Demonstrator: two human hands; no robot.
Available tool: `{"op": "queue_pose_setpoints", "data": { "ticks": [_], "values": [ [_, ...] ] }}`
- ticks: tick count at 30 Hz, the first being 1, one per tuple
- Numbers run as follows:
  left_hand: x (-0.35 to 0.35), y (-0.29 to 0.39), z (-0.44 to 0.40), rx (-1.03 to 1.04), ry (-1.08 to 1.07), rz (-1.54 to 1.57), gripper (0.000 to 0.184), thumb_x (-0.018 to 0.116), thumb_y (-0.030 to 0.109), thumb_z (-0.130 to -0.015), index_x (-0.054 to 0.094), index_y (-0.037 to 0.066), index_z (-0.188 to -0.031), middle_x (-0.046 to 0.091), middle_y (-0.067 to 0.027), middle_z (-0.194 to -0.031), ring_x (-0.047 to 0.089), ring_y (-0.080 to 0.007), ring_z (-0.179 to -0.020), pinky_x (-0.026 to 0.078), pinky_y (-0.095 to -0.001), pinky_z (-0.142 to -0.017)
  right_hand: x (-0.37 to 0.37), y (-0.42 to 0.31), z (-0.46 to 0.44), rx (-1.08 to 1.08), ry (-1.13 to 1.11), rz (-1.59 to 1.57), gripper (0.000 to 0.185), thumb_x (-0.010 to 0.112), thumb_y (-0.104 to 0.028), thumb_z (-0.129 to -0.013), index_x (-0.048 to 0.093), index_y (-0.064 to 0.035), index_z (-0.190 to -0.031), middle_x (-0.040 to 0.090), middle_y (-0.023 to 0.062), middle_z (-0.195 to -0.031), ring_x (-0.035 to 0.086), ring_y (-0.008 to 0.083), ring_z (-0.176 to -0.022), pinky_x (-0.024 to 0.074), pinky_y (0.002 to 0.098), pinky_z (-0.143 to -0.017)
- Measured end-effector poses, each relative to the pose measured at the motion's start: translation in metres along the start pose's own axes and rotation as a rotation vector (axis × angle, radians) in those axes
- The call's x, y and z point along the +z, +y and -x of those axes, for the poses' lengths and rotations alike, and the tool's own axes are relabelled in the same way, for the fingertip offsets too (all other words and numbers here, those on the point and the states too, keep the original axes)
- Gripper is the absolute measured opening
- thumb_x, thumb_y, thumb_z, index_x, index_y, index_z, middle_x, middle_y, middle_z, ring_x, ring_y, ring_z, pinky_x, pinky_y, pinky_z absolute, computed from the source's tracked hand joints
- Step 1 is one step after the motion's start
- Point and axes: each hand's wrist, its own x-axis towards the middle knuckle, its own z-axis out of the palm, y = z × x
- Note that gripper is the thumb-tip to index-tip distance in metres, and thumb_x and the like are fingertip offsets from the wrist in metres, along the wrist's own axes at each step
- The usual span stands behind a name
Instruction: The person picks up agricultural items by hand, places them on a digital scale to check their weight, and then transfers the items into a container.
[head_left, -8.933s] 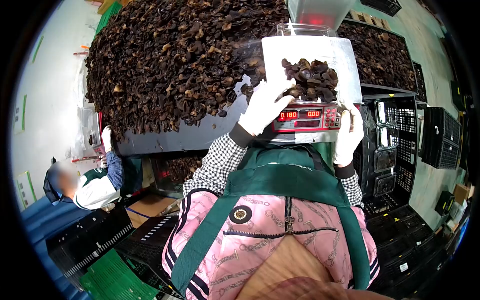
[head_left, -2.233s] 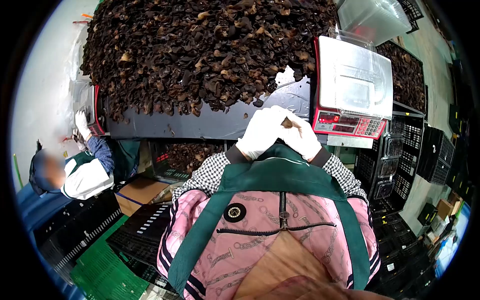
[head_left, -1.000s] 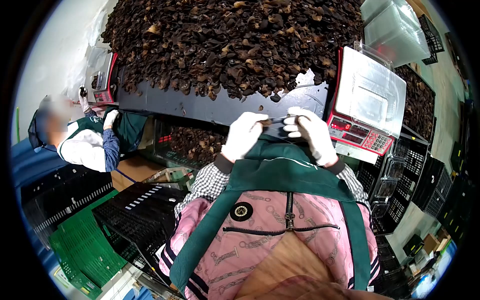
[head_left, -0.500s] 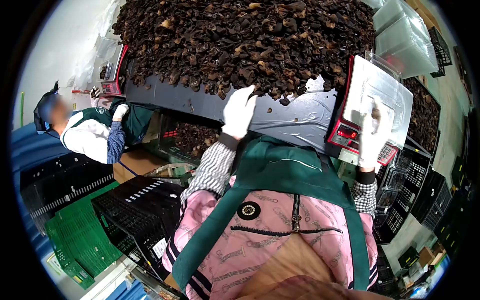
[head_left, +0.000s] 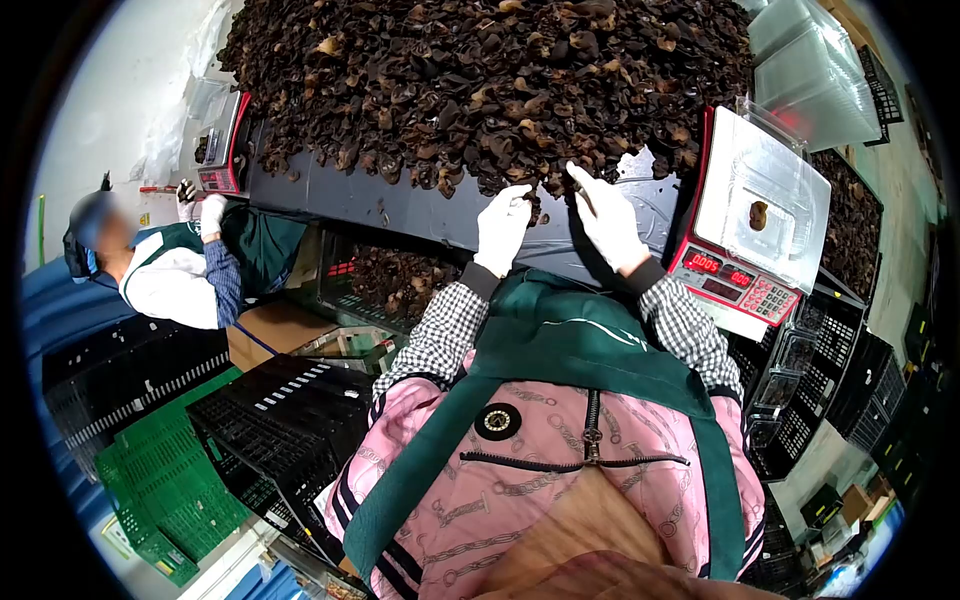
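A large heap of dark wood ear mushrooms [head_left: 470, 90] covers the table in front of me. At its near edge my left hand [head_left: 503, 232], in a white glove, has its fingers drawn together at a dark wood ear mushroom [head_left: 537, 206]; the grip is partly hidden. My right hand [head_left: 606, 225], also gloved, is open beside it, index finger stretched to the heap and nothing visible in it. To the right, a red digital scale [head_left: 690, 245] carries a clear plastic tray [head_left: 785, 180] with a single brown wood ear piece [head_left: 759, 215]. Its display is lit.
Stacked clear trays [head_left: 815, 85] stand at the back right. Another person [head_left: 180, 265] works at the left by a second scale [head_left: 225, 165]. Black crates [head_left: 280, 410] and a green crate [head_left: 165, 470] fill the lower left. A crate of mushrooms [head_left: 405, 285] sits below the table edge.
My right hand has left the scale and moved left to the heap; a wood ear piece now lies in the tray and the reading has risen. My left hand has shifted slightly right.
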Motion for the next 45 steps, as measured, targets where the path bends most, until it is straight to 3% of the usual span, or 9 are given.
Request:
{"op": "queue_pose_setpoints", "data": {
  "ticks": [5,9,18,22,27,30,35,41,45],
  "values": [
    [0.002,0.015,0.005,0.025,-0.136,0.169,0.035,0.068,0.007,-0.088,0.066,0.004,-0.123,0.068,-0.0068,-0.096,0.059,-0.0089,-0.076,0.050,-0.0247,-0.069,0.018,0.022,-0.038,-0.118,-0.072,0.338,0.026,0.059,-0.014,-0.090,0.063,-0.0113,-0.116,0.063,0.0109,-0.081,0.064,0.0292,-0.076,0.0513,0.0405,-0.066],
    [0.015,0.039,-0.015,0.102,-0.049,-0.184,0.038,0.073,0.019,-0.089,0.066,0.003,-0.123,0.069,-0.0127,-0.107,0.068,-0.0212,-0.092,0.053,-0.0287,-0.079,0.015,0.040,-0.031,-0.124,0.096,0.284,0.015,0.062,-0.011,-0.087,0.065,-0.0085,-0.101,0.066,0.0121,-0.086,0.066,0.0306,-0.080,0.0525,0.0412,-0.071],
    [0.032,0.043,-0.037,0.317,-0.173,-0.502,0.052,0.067,0.033,-0.089,0.053,0.007,-0.132,0.060,-0.0136,-0.099,0.066,-0.0292,-0.085,0.054,-0.0386,-0.072,-0.015,0.033,0.001,0.153,0.217,0.141,0.012,0.065,-0.013,-0.089,0.066,-0.0080,-0.100,0.068,0.0128,-0.089,0.068,0.0321,-0.080,0.0542,0.0385,-0.071],
    [0.040,0.043,-0.042,0.342,-0.198,-0.628,0.039,0.065,0.029,-0.091,0.059,0.013,-0.126,0.059,-0.0120,-0.097,0.066,-0.0274,-0.084,0.054,-0.0385,-0.068,-0.022,0.040,0.025,0.185,0.153,0.269,0.015,0.066,-0.013,-0.088,0.065,-0.0071,-0.102,0.069,0.0136,-0.091,0.068,0.0319,-0.083,0.0542,0.0392,-0.073],
    [0.027,0.044,-0.039,0.388,-0.063,-0.321,0.022,0.066,0.019,-0.090,0.069,0.010,-0.110,0.064,-0.0098,-0.102,0.067,-0.0279,-0.090,0.055,-0.0367,-0.077,-0.028,0.031,0.045,0.366,0.084,0.125,0.026,0.065,-0.018,-0.091,0.065,-0.0066,-0.115,0.071,0.0141,-0.102,0.069,0.0298,-0.091,0.0547,0.0370,-0.080],
    [0.001,0.052,-0.028,0.217,-0.038,-0.157,0.021,0.068,0.019,-0.089,0.071,0.007,-0.106,0.070,-0.0116,-0.103,0.069,-0.0283,-0.092,0.055,-0.0337,-0.081,-0.035,0.015,0.046,0.441,0.075,0.039,0.034,0.064,-0.020,-0.094,0.064,-0.0057,-0.125,0.071,0.0149,-0.110,0.070,0.0285,-0.095,0.0544,0.0345,-0.085],
    [-0.070,0.019,0.008,0.075,-0.010,-0.168,0.019,0.070,0.011,-0.089,0.071,0.003,-0.105,0.073,-0.0146,-0.101,0.071,-0.0214,-0.089,0.056,-0.0301,-0.080,-0.016,0.009,0.035,0.232,0.168,0.011,0.024,0.064,-0.019,-0.094,0.067,-0.0056,-0.113,0.071,0.0141,-0.102,0.069,0.0304,-0.092,0.0545,0.0363,-0.081],
    [-0.110,-0.003,0.038,-0.033,0.075,-0.237,0.022,0.069,0.010,-0.091,0.069,-0.001,-0.110,0.073,-0.0091,-0.100,0.068,-0.0132,-0.084,0.054,-0.0267,-0.078,0.004,0.007,0.007,0.348,-0.084,0.333,0.038,0.067,-0.021,-0.090,0.058,-0.0078,-0.124,0.067,0.0145,-0.100,0.067,0.0338,-0.085,0.0533,0.0410,-0.073],
    [-0.089,0.014,0.036,-0.394,-0.117,0.389,0.029,0.061,0.010,-0.097,0.063,-0.003,-0.122,0.072,-0.0099,-0.100,0.065,-0.0110,-0.075,0.052,-0.0214,-0.065,0.016,0.030,0.014,0.179,-0.016,0.359,0.028,0.063,-0.019,-0.091,0.062,-0.0059,-0.115,0.064,0.0148,-0.089,0.066,0.0328,-0.077,0.0533,0.0411,-0.066]
  ]
}}
